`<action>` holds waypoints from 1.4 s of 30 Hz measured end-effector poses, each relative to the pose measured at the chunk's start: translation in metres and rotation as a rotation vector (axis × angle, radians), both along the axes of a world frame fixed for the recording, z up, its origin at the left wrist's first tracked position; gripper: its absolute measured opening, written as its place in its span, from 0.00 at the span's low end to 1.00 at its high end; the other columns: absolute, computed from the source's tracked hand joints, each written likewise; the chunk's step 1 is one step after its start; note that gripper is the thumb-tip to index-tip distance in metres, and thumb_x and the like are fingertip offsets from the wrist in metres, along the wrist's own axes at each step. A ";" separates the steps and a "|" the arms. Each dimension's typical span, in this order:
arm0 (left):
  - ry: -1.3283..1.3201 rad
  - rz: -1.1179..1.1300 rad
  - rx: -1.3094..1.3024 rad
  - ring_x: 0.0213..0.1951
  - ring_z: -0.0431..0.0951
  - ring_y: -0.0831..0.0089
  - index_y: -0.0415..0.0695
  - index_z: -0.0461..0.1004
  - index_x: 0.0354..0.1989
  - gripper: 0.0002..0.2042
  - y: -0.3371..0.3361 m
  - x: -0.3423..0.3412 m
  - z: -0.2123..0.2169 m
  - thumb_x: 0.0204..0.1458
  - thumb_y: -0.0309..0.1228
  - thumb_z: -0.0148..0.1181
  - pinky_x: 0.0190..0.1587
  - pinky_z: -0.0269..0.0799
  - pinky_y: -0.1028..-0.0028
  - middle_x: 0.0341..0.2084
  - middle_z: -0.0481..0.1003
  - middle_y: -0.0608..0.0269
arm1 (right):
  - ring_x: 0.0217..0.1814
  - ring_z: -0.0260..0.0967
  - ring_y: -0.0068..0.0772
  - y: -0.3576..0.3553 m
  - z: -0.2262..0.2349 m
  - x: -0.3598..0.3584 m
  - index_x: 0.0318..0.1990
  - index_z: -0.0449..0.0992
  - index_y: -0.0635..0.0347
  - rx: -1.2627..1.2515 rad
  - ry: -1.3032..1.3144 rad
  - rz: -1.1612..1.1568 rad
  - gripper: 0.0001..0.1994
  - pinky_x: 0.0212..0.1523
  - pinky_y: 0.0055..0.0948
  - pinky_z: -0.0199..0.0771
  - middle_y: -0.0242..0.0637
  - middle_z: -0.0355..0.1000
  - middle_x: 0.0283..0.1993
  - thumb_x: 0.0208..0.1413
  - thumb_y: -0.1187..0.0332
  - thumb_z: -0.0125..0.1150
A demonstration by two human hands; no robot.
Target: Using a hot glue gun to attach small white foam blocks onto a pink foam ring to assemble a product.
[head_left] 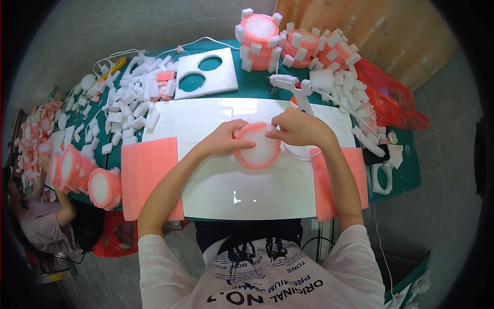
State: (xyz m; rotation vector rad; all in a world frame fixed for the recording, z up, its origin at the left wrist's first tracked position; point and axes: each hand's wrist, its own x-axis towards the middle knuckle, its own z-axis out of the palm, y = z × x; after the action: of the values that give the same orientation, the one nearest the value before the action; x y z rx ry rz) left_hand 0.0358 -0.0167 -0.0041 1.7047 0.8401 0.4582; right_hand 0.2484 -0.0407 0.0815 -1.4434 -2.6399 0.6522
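Note:
Over the white board (247, 190) I hold a round foam piece (259, 149), white across its face with a pink foam band around its edge. My left hand (226, 138) grips its left rim, thumb lying on the white face. At the upper right rim my right hand (298, 126) is closed in a pinch, fingertips against the pink band. Whether something small sits between those fingers is hidden. Just beyond my right hand a white glue gun (286, 81) stands on the table, its handle partly behind the hand.
Pink foam sheets (149, 180) (342, 185) flank the board. Behind lie a white foam sheet with two round holes (221, 85), loose white foam blocks (131, 103), stacked pink rings with blocks (260, 44) and a red plastic bag (386, 95). Pink rolls (105, 188) stand left, near another person (49, 221).

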 end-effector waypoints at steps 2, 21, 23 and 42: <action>0.039 0.003 0.095 0.41 0.71 0.67 0.40 0.69 0.47 0.26 0.002 0.004 0.001 0.38 0.39 0.64 0.43 0.67 0.73 0.39 0.70 0.56 | 0.17 0.62 0.35 0.009 -0.008 0.004 0.23 0.73 0.66 -0.035 -0.048 0.015 0.16 0.23 0.33 0.61 0.42 0.66 0.15 0.51 0.60 0.55; 0.401 -0.128 0.350 0.46 0.68 0.60 0.46 0.63 0.52 0.27 -0.002 0.014 0.007 0.43 0.42 0.60 0.46 0.66 0.68 0.45 0.64 0.54 | 0.26 0.70 0.31 0.012 -0.036 0.013 0.26 0.76 0.63 -0.273 0.042 -0.124 0.20 0.32 0.30 0.68 0.37 0.73 0.22 0.52 0.53 0.50; 0.427 -0.127 0.375 0.46 0.68 0.60 0.47 0.63 0.52 0.26 -0.004 0.015 0.008 0.44 0.42 0.59 0.46 0.66 0.67 0.45 0.64 0.54 | 0.26 0.70 0.31 0.010 -0.034 0.013 0.26 0.76 0.63 -0.277 0.049 -0.134 0.20 0.32 0.30 0.68 0.37 0.73 0.22 0.52 0.53 0.50; 0.679 -0.162 0.474 0.38 0.72 0.63 0.45 0.71 0.37 0.25 -0.016 0.017 0.040 0.33 0.48 0.66 0.38 0.69 0.69 0.28 0.71 0.58 | 0.23 0.68 0.24 -0.002 -0.060 0.011 0.25 0.76 0.67 -0.378 0.369 -0.251 0.24 0.27 0.22 0.66 0.37 0.71 0.21 0.48 0.49 0.57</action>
State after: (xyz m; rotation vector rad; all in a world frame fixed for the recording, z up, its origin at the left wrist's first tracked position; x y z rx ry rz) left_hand 0.0527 -0.0329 0.0359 2.4073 1.1149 -0.0625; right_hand 0.2590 -0.0423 0.0211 -1.5212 -2.0908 1.2931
